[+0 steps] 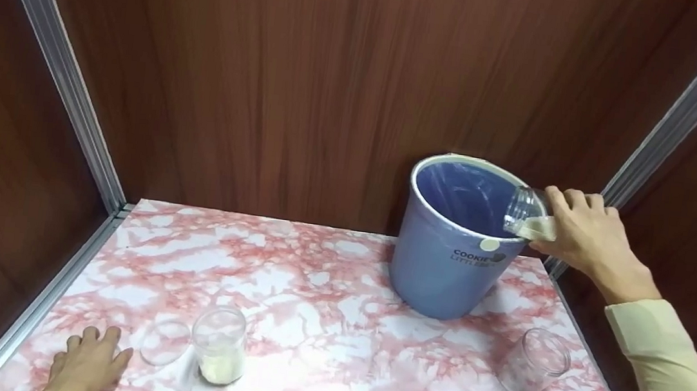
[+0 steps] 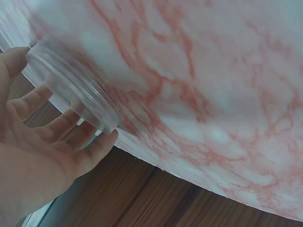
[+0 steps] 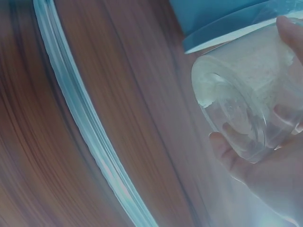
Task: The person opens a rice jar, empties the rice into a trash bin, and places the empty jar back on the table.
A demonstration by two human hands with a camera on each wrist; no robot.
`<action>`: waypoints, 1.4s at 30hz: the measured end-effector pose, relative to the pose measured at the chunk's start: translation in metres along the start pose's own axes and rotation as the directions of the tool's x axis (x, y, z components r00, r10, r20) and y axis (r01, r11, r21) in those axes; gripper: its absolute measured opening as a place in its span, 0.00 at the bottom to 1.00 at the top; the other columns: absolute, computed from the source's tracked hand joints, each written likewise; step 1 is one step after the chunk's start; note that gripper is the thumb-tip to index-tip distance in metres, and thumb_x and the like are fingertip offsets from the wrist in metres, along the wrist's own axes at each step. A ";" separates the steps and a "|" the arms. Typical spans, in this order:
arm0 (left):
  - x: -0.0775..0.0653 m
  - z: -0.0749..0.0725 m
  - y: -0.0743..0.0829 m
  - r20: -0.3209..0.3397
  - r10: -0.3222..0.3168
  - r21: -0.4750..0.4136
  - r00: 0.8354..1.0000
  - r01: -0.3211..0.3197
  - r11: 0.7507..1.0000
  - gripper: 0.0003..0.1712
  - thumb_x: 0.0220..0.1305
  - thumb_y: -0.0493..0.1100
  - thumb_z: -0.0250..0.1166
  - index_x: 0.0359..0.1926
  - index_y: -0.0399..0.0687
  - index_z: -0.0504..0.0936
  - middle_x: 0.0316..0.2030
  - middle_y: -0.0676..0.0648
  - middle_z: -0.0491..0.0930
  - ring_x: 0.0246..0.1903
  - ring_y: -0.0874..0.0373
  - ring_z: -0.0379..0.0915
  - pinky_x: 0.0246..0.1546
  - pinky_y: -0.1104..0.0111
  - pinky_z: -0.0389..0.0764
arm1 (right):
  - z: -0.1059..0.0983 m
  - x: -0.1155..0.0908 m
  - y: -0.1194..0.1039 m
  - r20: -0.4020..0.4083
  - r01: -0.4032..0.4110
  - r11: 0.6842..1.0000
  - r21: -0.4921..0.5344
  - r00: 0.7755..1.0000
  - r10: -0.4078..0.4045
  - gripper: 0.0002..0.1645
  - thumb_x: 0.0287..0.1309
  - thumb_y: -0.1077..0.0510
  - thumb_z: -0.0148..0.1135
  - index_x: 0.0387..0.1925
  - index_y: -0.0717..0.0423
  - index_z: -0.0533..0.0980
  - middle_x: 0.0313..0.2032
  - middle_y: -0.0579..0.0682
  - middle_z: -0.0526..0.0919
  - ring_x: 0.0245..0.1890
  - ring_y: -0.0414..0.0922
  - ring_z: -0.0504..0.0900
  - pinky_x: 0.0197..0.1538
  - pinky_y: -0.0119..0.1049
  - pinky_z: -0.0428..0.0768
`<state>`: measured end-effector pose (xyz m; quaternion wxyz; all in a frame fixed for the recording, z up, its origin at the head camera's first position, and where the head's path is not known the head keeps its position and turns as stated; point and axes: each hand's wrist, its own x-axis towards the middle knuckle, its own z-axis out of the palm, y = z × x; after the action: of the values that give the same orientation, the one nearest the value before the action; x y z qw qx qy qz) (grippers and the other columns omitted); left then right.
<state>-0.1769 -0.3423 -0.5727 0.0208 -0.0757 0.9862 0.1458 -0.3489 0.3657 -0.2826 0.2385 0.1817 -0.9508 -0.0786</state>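
Observation:
My right hand (image 1: 584, 230) grips a clear jar (image 1: 520, 213) tipped on its side over the rim of a blue bin (image 1: 443, 277). Pale powder lies along the lower wall of this jar, and its mouth points into the bin. In the right wrist view, the fingers and thumb wrap round the jar (image 3: 236, 90). On the table, my left hand (image 1: 86, 365) rests with fingers spread, beside a clear round lid (image 1: 165, 343). The left wrist view shows the fingertips close to the rim of the lid (image 2: 75, 87). An upright clear jar (image 1: 220, 347) with pale powder stands right of the lid.
Another clear jar (image 1: 535, 364) stands at the table's right side, in front of the bin. The marbled pink-and-white table (image 1: 309, 321) is enclosed by brown wood-grain panels (image 1: 282, 85) with metal corner posts (image 1: 64, 62). A thin clear liner shows inside the bin.

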 end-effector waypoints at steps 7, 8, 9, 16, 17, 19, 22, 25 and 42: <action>0.000 0.000 0.001 0.000 -0.015 -0.004 1.000 0.015 1.000 0.32 0.60 0.61 0.54 0.52 0.40 0.66 0.43 0.30 0.65 0.40 0.32 0.62 0.29 0.43 0.66 | -0.002 0.002 -0.003 -0.011 0.014 1.000 -0.019 1.000 -0.014 0.55 0.25 0.44 0.78 0.58 0.54 0.60 0.47 0.65 0.69 0.45 0.69 0.67 0.37 0.64 0.68; 0.000 0.001 0.001 0.001 -0.020 -0.006 1.000 0.020 1.000 0.32 0.60 0.61 0.54 0.53 0.39 0.66 0.43 0.30 0.65 0.40 0.31 0.62 0.30 0.42 0.66 | -0.002 0.003 -0.004 -0.013 0.018 1.000 -0.022 1.000 -0.019 0.55 0.25 0.44 0.78 0.57 0.54 0.60 0.47 0.66 0.69 0.45 0.68 0.67 0.37 0.64 0.68; 0.000 0.001 0.001 0.002 -0.024 -0.009 1.000 0.024 1.000 0.33 0.60 0.62 0.54 0.53 0.39 0.66 0.43 0.29 0.65 0.40 0.31 0.61 0.30 0.42 0.66 | -0.001 0.004 -0.005 -0.015 0.023 0.999 -0.026 1.000 -0.023 0.55 0.25 0.44 0.78 0.57 0.54 0.61 0.47 0.66 0.69 0.45 0.68 0.67 0.37 0.64 0.68; 0.001 0.000 0.003 0.003 -0.024 -0.008 1.000 0.024 1.000 0.33 0.61 0.60 0.55 0.53 0.38 0.66 0.42 0.30 0.65 0.40 0.32 0.62 0.29 0.42 0.65 | -0.002 0.006 -0.007 -0.021 0.052 0.997 -0.047 0.998 -0.053 0.54 0.25 0.44 0.78 0.56 0.53 0.61 0.46 0.64 0.70 0.45 0.68 0.67 0.36 0.64 0.69; 0.001 0.000 0.003 0.008 -0.020 -0.009 1.000 0.020 1.000 0.32 0.61 0.60 0.55 0.53 0.38 0.66 0.42 0.30 0.65 0.39 0.32 0.62 0.29 0.42 0.66 | -0.002 0.006 -0.007 -0.024 0.058 0.997 -0.053 0.998 -0.060 0.54 0.24 0.45 0.78 0.56 0.52 0.61 0.46 0.64 0.70 0.45 0.68 0.67 0.35 0.64 0.69; 0.001 -0.001 0.004 0.019 -0.013 -0.013 1.000 0.013 1.000 0.31 0.61 0.60 0.54 0.52 0.38 0.66 0.41 0.32 0.66 0.38 0.34 0.62 0.28 0.43 0.66 | -0.003 0.006 -0.007 -0.034 0.068 0.996 -0.064 0.997 -0.070 0.53 0.24 0.45 0.78 0.55 0.52 0.61 0.45 0.64 0.70 0.44 0.68 0.68 0.34 0.64 0.70; 0.001 -0.002 0.004 0.036 -0.012 -0.019 0.999 0.013 1.000 0.30 0.62 0.59 0.54 0.52 0.39 0.65 0.40 0.32 0.65 0.37 0.35 0.62 0.28 0.44 0.66 | -0.004 0.007 -0.007 -0.049 0.082 0.993 -0.079 0.995 -0.086 0.53 0.23 0.46 0.78 0.54 0.53 0.61 0.43 0.63 0.70 0.44 0.68 0.68 0.32 0.64 0.70; 0.002 -0.002 0.005 0.038 -0.020 -0.022 0.999 0.021 1.000 0.30 0.62 0.59 0.54 0.52 0.38 0.65 0.41 0.31 0.65 0.39 0.33 0.62 0.28 0.43 0.66 | -0.005 0.008 -0.007 -0.055 0.089 0.993 -0.080 0.994 -0.093 0.52 0.23 0.45 0.78 0.53 0.53 0.61 0.43 0.63 0.70 0.43 0.67 0.68 0.31 0.63 0.70; 0.004 -0.001 0.009 0.028 -0.034 -0.008 0.999 0.034 0.999 0.29 0.62 0.56 0.54 0.51 0.37 0.65 0.40 0.30 0.65 0.39 0.31 0.61 0.28 0.42 0.66 | -0.013 0.012 -0.011 -0.041 0.096 0.990 -0.099 0.994 -0.101 0.53 0.24 0.42 0.77 0.53 0.53 0.61 0.45 0.64 0.70 0.44 0.67 0.68 0.32 0.62 0.71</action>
<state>-0.1819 -0.3346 -0.5694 0.0369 -0.0905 0.9837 0.1508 -0.3491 0.3505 -0.2691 0.2646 0.2185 -0.9299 -0.1322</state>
